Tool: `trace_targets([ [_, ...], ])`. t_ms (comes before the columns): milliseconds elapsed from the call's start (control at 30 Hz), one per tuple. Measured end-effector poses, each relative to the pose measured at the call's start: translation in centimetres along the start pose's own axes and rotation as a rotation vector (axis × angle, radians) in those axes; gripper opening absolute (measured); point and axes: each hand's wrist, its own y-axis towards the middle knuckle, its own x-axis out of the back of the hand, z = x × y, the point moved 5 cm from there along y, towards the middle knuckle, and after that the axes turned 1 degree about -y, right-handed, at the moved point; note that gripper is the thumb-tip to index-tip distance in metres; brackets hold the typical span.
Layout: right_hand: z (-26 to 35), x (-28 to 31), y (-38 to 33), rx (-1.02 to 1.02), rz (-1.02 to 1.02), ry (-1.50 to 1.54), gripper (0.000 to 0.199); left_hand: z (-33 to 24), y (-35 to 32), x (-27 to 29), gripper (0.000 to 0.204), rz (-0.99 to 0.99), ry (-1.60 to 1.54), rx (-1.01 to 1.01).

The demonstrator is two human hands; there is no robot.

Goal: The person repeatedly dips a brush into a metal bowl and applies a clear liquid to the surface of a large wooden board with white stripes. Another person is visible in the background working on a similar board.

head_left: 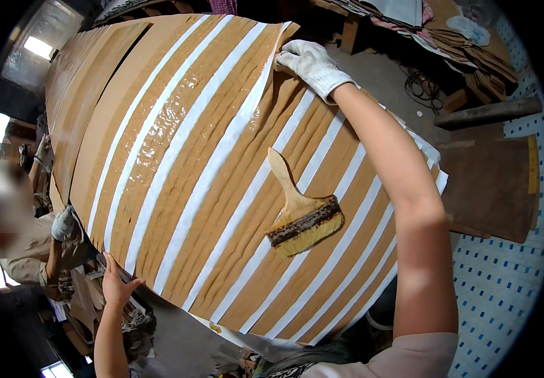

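A large brown sheet with white stripes (247, 203) covers the work surface, rippled in its middle and wet and glossy toward the far left. My right hand (310, 66), in a white knitted glove, grips its far edge with curled fingers, and the sheet bunches up beside them. At the near left edge my bare left hand (116, 285) touches the sheet, thumb and fingers spread apart. A wide brush (300, 211) with a wooden handle and pale bristles lies on the stripes between my arms, touched by neither hand.
A co-worker (23, 249) with gloved hands stands at the left, by the sheet's edge. Plain brown sheets (86, 88) lie beyond on the far left. A pile of brown strips (489, 60) and a wooden beam (489, 113) are at the far right, near a brown panel (489, 183).
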Motion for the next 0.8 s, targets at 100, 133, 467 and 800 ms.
trace_targets([
  [100,-0.7,-0.2,0.7,-0.062,0.092,0.323,0.041,0.2,0.0,-0.2,0.132,0.002,-0.010,0.003],
  [133,-0.3,0.0,0.6,-0.081,0.109,0.396,0.038,0.3,-0.1,-0.2,0.133,-0.018,-0.010,-0.015],
  [467,-0.5,-2.0,-1.9,-0.541,0.361,1.132,0.028,0.9,0.0,-0.8,0.136,-0.017,0.016,0.001],
  [800,1.6,-3.0,-10.4,-0.609,0.724,1.307,0.040,1.5,0.3,-1.3,0.138,-0.049,0.021,-0.016],
])
